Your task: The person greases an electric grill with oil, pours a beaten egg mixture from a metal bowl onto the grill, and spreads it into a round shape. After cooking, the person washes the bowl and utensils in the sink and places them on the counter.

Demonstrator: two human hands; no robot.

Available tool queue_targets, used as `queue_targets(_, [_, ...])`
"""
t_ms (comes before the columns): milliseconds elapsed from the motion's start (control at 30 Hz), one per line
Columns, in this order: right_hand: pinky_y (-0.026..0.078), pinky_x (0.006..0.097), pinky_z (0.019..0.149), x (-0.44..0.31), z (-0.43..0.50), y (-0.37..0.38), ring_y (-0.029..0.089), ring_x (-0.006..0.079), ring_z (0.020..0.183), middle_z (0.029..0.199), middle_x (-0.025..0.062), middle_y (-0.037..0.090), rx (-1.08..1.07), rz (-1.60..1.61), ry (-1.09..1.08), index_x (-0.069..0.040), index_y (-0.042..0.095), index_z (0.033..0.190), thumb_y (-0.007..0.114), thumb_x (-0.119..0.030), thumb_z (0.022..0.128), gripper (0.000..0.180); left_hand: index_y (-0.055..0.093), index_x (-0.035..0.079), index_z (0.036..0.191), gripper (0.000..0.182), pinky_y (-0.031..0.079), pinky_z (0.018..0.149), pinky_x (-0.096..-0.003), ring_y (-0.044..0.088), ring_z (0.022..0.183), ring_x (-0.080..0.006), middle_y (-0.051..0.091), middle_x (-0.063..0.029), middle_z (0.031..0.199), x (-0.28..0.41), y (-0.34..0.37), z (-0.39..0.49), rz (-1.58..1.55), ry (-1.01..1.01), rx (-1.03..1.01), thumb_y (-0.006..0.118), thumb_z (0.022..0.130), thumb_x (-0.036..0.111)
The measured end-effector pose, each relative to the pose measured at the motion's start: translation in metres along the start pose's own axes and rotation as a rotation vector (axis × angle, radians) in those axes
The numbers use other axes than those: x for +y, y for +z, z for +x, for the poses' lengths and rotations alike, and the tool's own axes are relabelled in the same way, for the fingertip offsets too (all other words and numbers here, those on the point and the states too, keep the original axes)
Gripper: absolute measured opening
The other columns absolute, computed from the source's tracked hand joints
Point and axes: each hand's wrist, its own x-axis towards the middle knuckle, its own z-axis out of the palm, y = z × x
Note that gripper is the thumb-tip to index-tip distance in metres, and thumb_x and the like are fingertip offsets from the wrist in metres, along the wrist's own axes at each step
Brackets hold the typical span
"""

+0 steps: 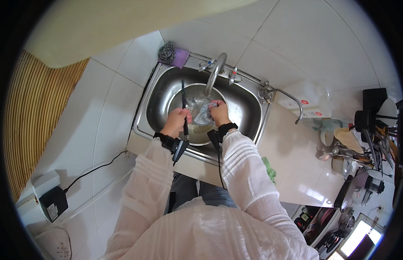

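My left hand point(177, 121) is closed around a long, thin black stick-like tool point(184, 96), which stands out past both sides of the fist. In my right hand point(220, 113) is a crumpled, wet, translucent sheet point(203, 116) that looks like plastic. It hangs over a round metal-rimmed basin point(204, 143) with cloudy water in it. More clear, crumpled material point(192, 103) shows beside the sheet, partly in the water. The basin sits inside a stainless steel sink point(243, 120). Above the basin's far side curves the faucet spout point(216, 73); I cannot tell whether water runs from it.
A steel wool scrubber point(167, 52) and a purple sponge cloth point(180, 58) lie at the sink's back left corner. To the right, a slim curved tap point(291, 97) reaches over the counter point(292, 152). A green cloth point(269, 169) lies near its front edge; utensils point(367, 146) crowd the far right.
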Motion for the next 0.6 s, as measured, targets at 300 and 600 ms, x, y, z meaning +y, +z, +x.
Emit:
queue_targets(300, [0.032, 0.052, 0.1, 0.035, 0.033, 0.044, 0.025, 0.0352, 0.131, 0.148, 0.0076, 0.017, -0.52, -1.223, -0.296, -0.025, 0.038, 0.133, 0.055, -0.011, 0.079, 0.058, 0.047, 0.001, 0.115, 0.026, 0.05, 0.063, -0.0288, 0.052, 0.064, -0.0108, 0.053, -0.0041, 0.081, -0.032, -0.042, -0.01, -0.292, -0.013, 0.036, 0.05, 0.09, 0.009])
queue_targets(600, [0.039, 0.0422, 0.098, 0.024, 0.039, 0.049, 0.041, 0.0362, 0.121, 0.141, 0.0162, 0.029, -0.413, -1.166, -0.262, -0.011, 0.044, 0.128, 0.04, -0.015, 0.088, 0.04, 0.038, 0.013, 0.129, 0.037, 0.048, 0.067, -0.0308, 0.05, 0.069, -0.0103, 0.051, -0.002, 0.085, -0.04, -0.042, -0.023, -0.38, -0.162, -0.205, 0.043, 0.092, 0.006])
